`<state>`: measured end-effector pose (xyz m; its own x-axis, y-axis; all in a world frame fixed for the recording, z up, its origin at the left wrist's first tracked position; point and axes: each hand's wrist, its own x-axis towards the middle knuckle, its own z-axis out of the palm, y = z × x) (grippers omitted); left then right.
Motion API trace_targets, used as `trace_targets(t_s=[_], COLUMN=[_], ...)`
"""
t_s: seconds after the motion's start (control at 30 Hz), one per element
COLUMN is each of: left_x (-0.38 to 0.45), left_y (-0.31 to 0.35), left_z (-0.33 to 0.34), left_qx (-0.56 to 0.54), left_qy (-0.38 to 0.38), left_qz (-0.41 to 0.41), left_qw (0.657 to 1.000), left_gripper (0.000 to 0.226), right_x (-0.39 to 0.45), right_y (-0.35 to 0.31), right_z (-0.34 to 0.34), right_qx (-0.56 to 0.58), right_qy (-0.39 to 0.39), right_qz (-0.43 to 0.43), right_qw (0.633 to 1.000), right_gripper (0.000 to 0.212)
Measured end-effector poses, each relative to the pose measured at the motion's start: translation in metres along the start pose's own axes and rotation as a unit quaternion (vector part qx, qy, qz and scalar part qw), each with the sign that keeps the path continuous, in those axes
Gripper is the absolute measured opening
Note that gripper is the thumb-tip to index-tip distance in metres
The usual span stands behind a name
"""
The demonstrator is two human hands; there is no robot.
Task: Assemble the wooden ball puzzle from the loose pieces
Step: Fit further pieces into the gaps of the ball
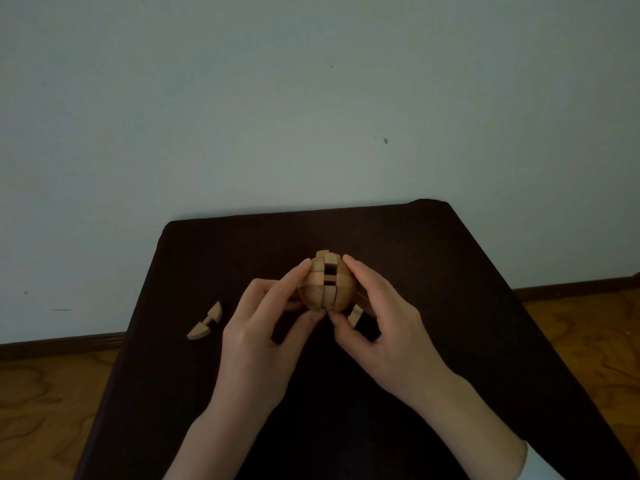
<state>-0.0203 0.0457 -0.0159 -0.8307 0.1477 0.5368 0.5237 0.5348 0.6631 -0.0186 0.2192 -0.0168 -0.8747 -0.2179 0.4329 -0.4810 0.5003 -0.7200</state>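
fingers of both hands, left point(263, 327) and right point(384, 320), clamp one wooden ball point(325, 289); two loose pieces point(206, 323) point(355, 315) lie beside.

2 bare forearms reach in from the bottom edge, each ending in a bare hand. The left hand point(263, 327) and the right hand point(388, 323) have slim, long fingers with short, plain nails. No rings, watch or bracelet show on the wrists or fingers. At the bottom right corner, the right forearm comes out of a white sleeve point(540, 465), of which only the cuff edge is in view.
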Motion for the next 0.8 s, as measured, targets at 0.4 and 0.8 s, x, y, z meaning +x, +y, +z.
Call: trace_targets(t_s=[0.4, 0.8], left_x=[-0.002, -0.005], left_y=[-0.002, -0.002], left_z=[0.006, 0.011], left_qx=[-0.021, -0.04], left_qy=[-0.002, -0.02], left_qz=[-0.007, 0.001], left_qw=[1.0, 0.999], left_gripper=[0.063, 0.043], right_x=[0.016, 0.023], right_y=[-0.022, -0.018], right_z=[-0.014, -0.02], right_qx=[0.34, 0.325], right_qy=[0.041, 0.032], right_qz=[0.28, 0.381], right_qw=[0.897, 0.865], right_gripper=[0.046, 0.029])
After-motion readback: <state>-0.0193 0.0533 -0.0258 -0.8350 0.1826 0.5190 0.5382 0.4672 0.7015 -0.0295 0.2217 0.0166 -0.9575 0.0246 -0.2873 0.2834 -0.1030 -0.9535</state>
